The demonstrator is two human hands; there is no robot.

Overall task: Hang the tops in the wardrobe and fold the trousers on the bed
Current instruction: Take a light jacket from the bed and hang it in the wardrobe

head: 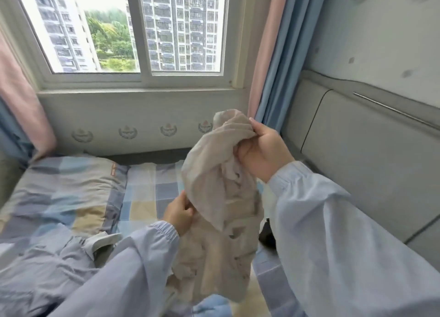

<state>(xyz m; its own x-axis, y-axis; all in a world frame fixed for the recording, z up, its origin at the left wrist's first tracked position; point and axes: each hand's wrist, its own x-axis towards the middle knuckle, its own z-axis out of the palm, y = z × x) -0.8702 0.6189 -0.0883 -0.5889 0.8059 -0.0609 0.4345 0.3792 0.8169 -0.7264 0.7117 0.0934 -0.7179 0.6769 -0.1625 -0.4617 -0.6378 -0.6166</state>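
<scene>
Both hands grip beige garment (221,197): right hand (264,152) above, left hand (179,213) below.

The garment (221,197) hangs in mid-air above the bed (147,193), the right hand (264,150) up high at its top, the left hand (178,214) lower on its left edge. Pillow (64,185) lies far left on the bed, another garment (47,264) near left. Window (133,31) behind, curtain (269,66) to its right, headboard (357,150) along the right.
</scene>
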